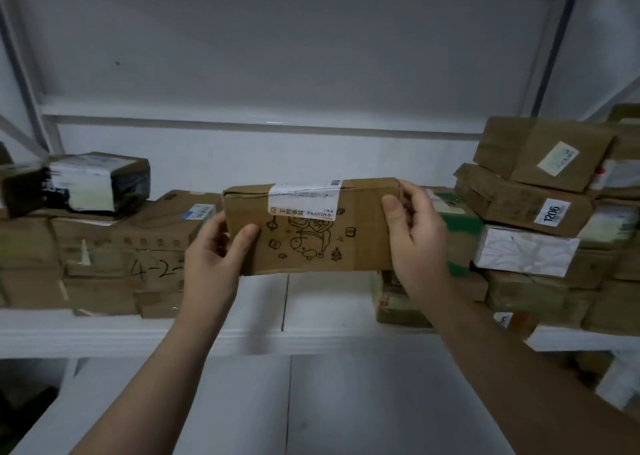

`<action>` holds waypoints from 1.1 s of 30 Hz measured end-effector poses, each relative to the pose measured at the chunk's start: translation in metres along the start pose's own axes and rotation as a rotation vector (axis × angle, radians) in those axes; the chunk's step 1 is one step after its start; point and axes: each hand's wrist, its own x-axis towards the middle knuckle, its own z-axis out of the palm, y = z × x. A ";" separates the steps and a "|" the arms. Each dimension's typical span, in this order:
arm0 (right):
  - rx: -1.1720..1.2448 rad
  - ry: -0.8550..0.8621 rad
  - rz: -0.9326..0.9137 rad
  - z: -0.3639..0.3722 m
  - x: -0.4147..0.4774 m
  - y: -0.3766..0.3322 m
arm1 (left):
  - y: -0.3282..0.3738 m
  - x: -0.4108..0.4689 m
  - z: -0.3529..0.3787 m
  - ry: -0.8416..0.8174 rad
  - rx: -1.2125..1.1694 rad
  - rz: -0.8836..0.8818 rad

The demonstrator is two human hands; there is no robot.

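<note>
A long brown cardboard box (pixel 356 246) with a cartoon print and a white label over its top edge is held in the air above the white shelf (pixel 318 319). My left hand (pixel 218 250) grips its left end, thumb on the front face. Its right end is gripped by my right hand (pixel 415 236), whose thumb also lies on the front. The box is level, with its long side facing me, in the gap between two stacks of parcels.
Stacked cardboard parcels (pixel 104 260) fill the shelf's left side, one marked "4-2". A taller pile (pixel 540 219) stands on the right, one box labelled "1206". A white wall lies behind, and another shelf board overhead. More parcels (pixel 616 378) sit lower right.
</note>
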 end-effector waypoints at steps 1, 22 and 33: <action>0.027 -0.026 0.080 0.003 -0.001 -0.001 | 0.004 -0.006 -0.003 0.011 -0.015 -0.014; 0.626 -0.243 0.776 0.207 0.008 -0.051 | 0.020 0.071 -0.131 -0.535 1.379 0.807; 0.340 -0.242 0.780 0.277 0.004 -0.032 | -0.035 0.106 -0.160 -0.642 1.388 0.575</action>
